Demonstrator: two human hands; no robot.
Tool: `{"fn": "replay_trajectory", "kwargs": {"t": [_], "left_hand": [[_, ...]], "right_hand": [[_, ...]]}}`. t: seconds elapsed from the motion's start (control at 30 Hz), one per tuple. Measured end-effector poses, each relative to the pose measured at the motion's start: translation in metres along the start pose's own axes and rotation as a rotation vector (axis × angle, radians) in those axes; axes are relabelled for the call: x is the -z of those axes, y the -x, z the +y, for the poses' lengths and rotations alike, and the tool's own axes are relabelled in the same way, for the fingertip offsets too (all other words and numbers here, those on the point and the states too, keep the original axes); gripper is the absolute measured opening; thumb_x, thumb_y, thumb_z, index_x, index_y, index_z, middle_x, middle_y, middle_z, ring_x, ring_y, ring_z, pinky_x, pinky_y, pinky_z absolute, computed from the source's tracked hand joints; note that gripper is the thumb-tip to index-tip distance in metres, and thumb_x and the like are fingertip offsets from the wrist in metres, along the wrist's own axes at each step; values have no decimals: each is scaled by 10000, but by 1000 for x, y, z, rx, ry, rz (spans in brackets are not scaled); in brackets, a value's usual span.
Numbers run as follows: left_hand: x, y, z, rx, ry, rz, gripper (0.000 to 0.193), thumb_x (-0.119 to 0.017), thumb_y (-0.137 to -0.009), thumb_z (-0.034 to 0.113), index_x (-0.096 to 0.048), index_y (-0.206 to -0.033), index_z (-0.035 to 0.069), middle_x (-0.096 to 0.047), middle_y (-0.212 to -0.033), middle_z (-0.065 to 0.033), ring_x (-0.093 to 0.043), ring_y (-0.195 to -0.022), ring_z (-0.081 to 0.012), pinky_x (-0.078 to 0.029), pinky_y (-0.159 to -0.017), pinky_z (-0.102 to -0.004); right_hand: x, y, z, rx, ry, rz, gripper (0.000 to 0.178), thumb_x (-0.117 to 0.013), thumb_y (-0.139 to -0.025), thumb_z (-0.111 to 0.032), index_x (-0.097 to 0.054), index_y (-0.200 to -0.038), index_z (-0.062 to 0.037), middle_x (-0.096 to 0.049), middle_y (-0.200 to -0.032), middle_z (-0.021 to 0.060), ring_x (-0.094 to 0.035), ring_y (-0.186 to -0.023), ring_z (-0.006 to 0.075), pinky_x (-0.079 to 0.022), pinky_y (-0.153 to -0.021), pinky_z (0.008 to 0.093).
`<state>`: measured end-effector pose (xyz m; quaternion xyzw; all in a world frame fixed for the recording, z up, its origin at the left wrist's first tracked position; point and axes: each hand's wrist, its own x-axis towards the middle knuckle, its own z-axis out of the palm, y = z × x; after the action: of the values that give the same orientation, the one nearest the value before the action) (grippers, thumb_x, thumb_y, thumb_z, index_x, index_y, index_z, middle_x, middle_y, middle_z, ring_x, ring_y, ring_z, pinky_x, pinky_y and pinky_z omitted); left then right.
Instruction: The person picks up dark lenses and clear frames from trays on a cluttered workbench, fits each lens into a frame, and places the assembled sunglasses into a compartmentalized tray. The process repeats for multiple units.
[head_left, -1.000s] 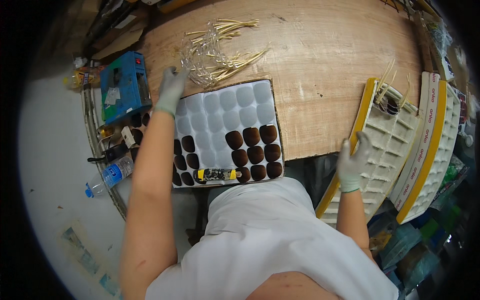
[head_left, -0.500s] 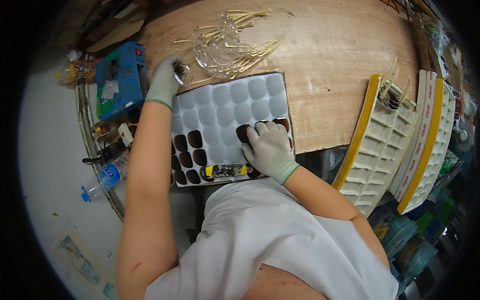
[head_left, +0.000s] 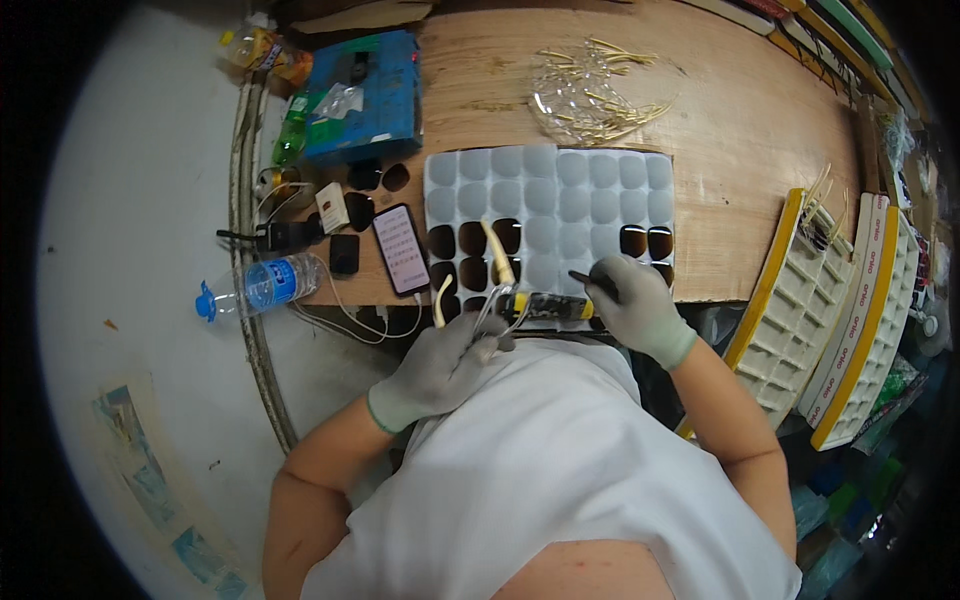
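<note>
My left hand [head_left: 435,370], in a grey glove, is closed around a clear eyeglass frame [head_left: 497,262] whose cream temples stick up. My right hand [head_left: 648,312], gloved too, pinches a small dark piece [head_left: 579,276], seen edge-on, that looks like a lens. Both hands are over the near edge of a pale tray [head_left: 540,195] with rounded pockets. Brown lenses [head_left: 472,240] lie in its left columns and two more groups at its right [head_left: 647,241]. A black-and-yellow long tool [head_left: 555,306] lies across the tray's near edge, between my hands.
Clear frames with cream temples [head_left: 592,100] lie heaped beyond the tray. At left are a lit phone [head_left: 403,250] with a cable, a water bottle [head_left: 270,283], loose dark lenses [head_left: 396,177] and a blue box [head_left: 365,100]. Yellow-edged compartment trays [head_left: 795,300] lean at right.
My left hand has come from the far left back to my body, bringing an eyeglass frame. My right hand has lifted off the tray's lenses with a dark piece. The view has shifted left.
</note>
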<state>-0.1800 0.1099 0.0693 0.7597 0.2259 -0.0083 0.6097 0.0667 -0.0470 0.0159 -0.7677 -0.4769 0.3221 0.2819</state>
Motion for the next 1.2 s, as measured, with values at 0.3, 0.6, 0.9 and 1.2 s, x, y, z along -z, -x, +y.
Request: {"fn": "replay_trajectory", "kwargs": {"t": [0.3, 0.6, 0.9, 1.2], "left_hand": [[4, 21, 6, -79, 132, -60, 274, -455, -1054, 154, -580, -1212, -31, -697, -891, -88, -659, -763, -160, -540, -739, -315], [34, 65, 8, -93, 310, -278, 290, -525, -1051, 218, -620, -1150, -37, -738, -885, -94, -711, -770, -134, -571, -690, -272], [36, 69, 8, -165, 145, -210, 291, -510, -1052, 202, -629, -1116, -55, -722, -785, -86, -709, -715, -137, -562, -667, -279], [30, 73, 17, -205, 141, -156, 163, -557, -1003, 122, -639, -1047, -12, -691, -720, -82, -658, -609, -128, -530, -598, -290]], "right_hand": [[-67, 51, -112, -26, -913, 298, 292, -632, -953, 42, -562, -1235, 79, -688, -1092, 148, -698, -987, 194, -586, -885, 316], [-23, 62, -135, -170, -949, -325, 280, -669, -994, -135, -650, -1187, 66, -693, -1046, 78, -635, -919, 116, -549, -843, 286], [-71, 77, -132, -132, -987, 18, 294, -693, -967, -240, -689, -974, 54, -664, -857, 53, -591, -790, 111, -490, -715, 262], [-60, 100, -159, -178, -872, 105, 241, -663, -969, -172, -695, -1056, 51, -625, -817, 6, -538, -734, 73, -456, -666, 240]]}}
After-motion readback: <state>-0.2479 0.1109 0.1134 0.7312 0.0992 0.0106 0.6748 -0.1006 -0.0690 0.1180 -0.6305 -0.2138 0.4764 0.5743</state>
